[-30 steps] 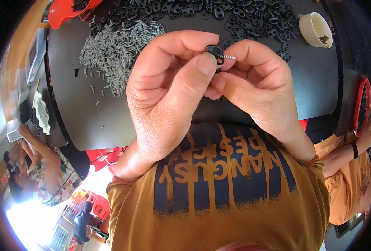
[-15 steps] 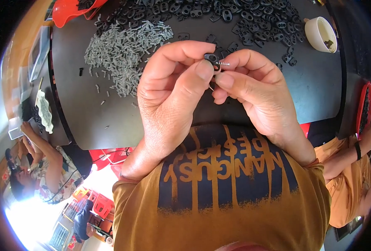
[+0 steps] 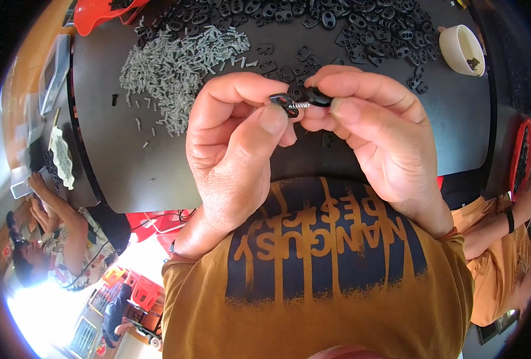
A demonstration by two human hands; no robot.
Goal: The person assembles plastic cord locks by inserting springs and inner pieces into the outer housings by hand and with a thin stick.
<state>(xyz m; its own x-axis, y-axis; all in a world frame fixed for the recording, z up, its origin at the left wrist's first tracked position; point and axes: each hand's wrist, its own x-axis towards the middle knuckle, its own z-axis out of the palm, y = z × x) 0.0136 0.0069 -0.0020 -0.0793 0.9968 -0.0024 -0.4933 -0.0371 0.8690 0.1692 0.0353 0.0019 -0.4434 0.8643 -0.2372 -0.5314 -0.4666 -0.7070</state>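
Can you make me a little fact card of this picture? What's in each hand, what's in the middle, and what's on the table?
Left hand: pinches a black frame
Right hand: pinches a black cap
In the middle: one silver spring, lying sideways between frame and cap
Table: dark grey
Far left: a spring pile, with a few loose springs nearer the person
Far middle and right: a black parts pile
Far right: a pale bowl with dark bits inside

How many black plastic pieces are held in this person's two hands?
2: one open-framed black piece in the left hand, one solid-looking black piece in the right hand. Fingers may hide others.
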